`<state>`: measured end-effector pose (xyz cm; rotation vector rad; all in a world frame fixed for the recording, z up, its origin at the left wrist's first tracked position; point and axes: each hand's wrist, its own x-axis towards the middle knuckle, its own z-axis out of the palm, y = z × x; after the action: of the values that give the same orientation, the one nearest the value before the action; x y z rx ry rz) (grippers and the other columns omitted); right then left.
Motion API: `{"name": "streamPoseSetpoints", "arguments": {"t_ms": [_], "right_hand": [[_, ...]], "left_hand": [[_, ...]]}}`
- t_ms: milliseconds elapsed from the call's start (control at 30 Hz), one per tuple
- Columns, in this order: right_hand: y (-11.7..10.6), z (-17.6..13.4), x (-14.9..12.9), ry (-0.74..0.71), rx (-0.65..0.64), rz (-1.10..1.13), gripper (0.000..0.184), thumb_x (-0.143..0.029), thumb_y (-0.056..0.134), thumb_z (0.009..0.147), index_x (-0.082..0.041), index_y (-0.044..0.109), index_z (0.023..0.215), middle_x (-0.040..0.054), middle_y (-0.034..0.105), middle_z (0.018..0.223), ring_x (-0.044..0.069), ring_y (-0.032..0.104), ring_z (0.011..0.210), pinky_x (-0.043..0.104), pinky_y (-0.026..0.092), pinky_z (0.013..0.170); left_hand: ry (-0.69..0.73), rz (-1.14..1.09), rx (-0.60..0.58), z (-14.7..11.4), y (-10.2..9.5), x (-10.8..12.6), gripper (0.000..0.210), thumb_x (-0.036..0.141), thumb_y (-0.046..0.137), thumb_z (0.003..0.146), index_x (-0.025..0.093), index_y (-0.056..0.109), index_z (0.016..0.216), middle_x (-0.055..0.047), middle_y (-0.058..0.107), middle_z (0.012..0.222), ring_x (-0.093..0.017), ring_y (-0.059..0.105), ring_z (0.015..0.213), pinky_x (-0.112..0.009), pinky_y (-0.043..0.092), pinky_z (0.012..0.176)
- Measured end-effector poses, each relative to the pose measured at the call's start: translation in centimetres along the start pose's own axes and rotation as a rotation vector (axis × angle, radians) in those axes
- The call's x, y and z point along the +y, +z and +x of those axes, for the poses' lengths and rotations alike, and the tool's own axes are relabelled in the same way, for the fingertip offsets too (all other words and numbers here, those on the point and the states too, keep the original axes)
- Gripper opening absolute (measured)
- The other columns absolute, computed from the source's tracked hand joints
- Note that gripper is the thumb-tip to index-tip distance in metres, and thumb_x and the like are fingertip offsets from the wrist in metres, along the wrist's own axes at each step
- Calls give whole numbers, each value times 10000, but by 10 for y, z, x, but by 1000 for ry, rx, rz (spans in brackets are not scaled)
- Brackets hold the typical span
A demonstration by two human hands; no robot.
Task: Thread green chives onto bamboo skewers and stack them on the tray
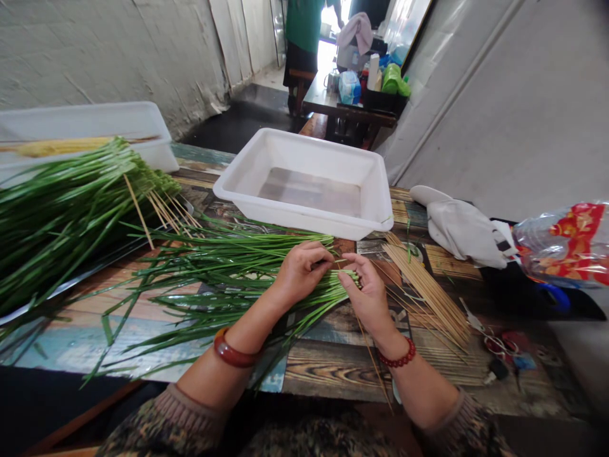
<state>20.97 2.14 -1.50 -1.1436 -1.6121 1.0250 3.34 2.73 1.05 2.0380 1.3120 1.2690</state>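
My left hand (305, 271) is closed in a pinch over the cut ends of loose green garlic chives (228, 260); a thin pale bit shows at its fingertips, too small to name. Facing it, my right hand (368, 295) has its fingers curled, with the thumb against a thin bamboo skewer (373, 358). That skewer slants from between the fingertips down past the table's front edge. Pale chive ends (349, 279) lie just under the right thumb and index finger. Beside my right hand rests a pile of bamboo skewers (428, 289).
A white plastic tub (304, 216) stands behind the chives. At left, a large heap of skewered chives (80, 209) lies before another white tub (157, 136). Keys (497, 368), a pale cloth cap (464, 225) and a plastic bag (566, 244) lie right. A person (303, 44) stands in back.
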Motion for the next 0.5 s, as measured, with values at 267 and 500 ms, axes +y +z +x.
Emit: {"name": "streamPoseSetpoints", "arguments": {"t_ms": [267,500], "right_hand": [[3,0,1,0,39,-21,268,-335,626,851,-244,594,1101,-1,657,828,172,623,759,290,491,712],[3,0,5,-14,62,-47,249,-345,630,843,-242,599,1067,14,674,856,180,639,785,300,497,736]], "left_hand": [[-3,6,-25,-1,1,2,123,68,638,813,166,676,749,-25,652,732,-150,599,714,-267,453,681],[2,5,-61,-1,-2,8,153,69,568,823,162,679,778,-34,651,742,-150,603,721,-250,445,660]]}}
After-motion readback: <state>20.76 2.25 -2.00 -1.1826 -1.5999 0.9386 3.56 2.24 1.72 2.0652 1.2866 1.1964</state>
